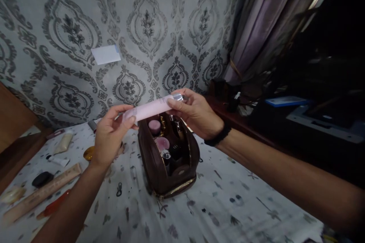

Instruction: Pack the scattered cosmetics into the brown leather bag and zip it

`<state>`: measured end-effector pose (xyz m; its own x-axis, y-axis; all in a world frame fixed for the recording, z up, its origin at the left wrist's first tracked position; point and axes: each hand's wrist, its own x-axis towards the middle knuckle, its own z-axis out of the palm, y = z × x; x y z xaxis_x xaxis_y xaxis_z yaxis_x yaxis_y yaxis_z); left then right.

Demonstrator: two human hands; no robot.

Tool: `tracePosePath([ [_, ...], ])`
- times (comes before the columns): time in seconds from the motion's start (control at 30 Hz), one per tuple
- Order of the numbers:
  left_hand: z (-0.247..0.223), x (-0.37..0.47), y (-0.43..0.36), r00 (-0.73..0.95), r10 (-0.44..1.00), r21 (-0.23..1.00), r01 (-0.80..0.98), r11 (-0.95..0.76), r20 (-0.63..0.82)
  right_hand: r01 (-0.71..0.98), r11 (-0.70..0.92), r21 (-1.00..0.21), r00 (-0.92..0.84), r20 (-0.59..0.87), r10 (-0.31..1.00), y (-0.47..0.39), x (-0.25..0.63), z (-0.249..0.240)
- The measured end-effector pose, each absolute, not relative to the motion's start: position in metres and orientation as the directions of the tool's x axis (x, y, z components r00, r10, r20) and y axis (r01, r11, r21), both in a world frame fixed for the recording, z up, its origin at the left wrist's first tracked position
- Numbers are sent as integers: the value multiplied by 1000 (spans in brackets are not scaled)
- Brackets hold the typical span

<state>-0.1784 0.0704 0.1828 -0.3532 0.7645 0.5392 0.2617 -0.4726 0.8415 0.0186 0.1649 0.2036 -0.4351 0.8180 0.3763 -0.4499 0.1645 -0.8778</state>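
"Where was the pink tube (151,109)?"

"Raised by the open bag (148,163), tilted, with its silver cap (178,97) higher."

"And the hands?"

"The left hand (108,133) pinched its lower end; the right hand (201,115) pinched it near the cap."

"Around them?"

"The bag stood on the sheet (225,205); a white tube (58,160) lay off to the left."

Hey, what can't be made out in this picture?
Head view, pink tube: its print is too small and blurred to read.
Head view, brown bag: its far end is mostly hidden behind the tube and right hand.
Head view, amber item: partly covered by the left hand.
Head view, surroundings of the blue object: lost in darkness.
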Motion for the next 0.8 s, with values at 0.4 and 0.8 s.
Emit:
tracePosePath([
  [0.4, 229, -197, 86, -319, 866, 805, 575, -147, 386, -38, 725, -687, -250, 709, 659, 182, 33, 181],
  [0.8, 225, -147, 140, 47, 946, 214, 969, -120, 320, 62, 460, -886, -178, 444, 878, 189, 85, 126],
])
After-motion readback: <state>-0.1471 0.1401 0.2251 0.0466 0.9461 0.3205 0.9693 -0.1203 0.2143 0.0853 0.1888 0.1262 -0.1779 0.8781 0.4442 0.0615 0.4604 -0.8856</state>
